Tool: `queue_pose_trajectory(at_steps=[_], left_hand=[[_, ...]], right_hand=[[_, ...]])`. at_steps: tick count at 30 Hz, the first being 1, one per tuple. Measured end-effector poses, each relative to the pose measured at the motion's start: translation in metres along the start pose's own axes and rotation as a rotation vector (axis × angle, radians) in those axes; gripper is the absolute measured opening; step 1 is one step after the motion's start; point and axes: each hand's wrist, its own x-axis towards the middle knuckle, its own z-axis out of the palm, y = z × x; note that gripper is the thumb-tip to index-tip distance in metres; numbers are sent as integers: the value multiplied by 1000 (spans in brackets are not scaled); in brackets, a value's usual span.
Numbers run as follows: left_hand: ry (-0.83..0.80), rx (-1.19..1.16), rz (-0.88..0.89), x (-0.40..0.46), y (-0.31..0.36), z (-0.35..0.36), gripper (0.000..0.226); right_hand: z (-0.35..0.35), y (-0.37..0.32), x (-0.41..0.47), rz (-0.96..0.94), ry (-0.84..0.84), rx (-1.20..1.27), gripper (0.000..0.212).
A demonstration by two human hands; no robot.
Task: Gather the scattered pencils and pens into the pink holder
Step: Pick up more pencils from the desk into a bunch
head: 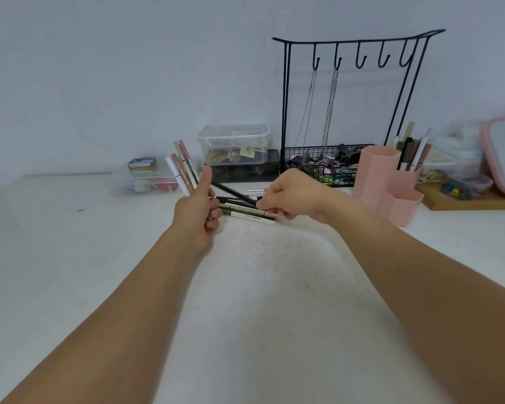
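Both hands' fingers curled: left hand [197,212] around pens [182,170], right hand [286,196] on scattered pencils [247,212].

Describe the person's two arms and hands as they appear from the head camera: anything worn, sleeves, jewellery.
Both forearms are bare right to the bottom edge of the picture, with no sleeve in view. The left hand and the right hand wear no gloves. No watch, bracelet or ring shows on either wrist or on the visible fingers.
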Motion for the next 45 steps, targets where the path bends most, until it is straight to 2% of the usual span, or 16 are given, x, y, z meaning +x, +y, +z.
queue_pose_trajectory(at_steps=[5,9,13,18,25,29,31,33,37,39,45], left_hand=[[-143,-31,-50,-11,-1,14,57],[-226,-21,-48,-14,-5,18,58],[-263,27,-26,-12,-7,15,47],[-230,55,32,-14,-10,15,29],[-134,168,133,-13,-12,14,24],[-42,203,144,-11,-9,14,27],[-24,175,131,-8,-6,12,34],[-9,149,117,-6,-4,10,36],[19,127,96,-2,-4,7,39],[32,115,87,-1,-4,6,39],[65,62,39,4,-3,2,36]], right_hand=[[2,-11,-2,80,-12,567,10],[18,-18,-5,52,-61,631,10],[28,-18,-6,-27,-67,547,14],[36,-17,-6,-83,-24,426,11],[46,-19,-6,-122,72,290,11],[38,-18,-7,-88,61,285,9],[30,-14,-3,-74,149,220,12],[20,-6,2,-98,264,23,13],[17,5,5,-109,166,-259,11],[21,8,5,-111,171,-351,10],[28,12,11,-87,134,-439,11]])
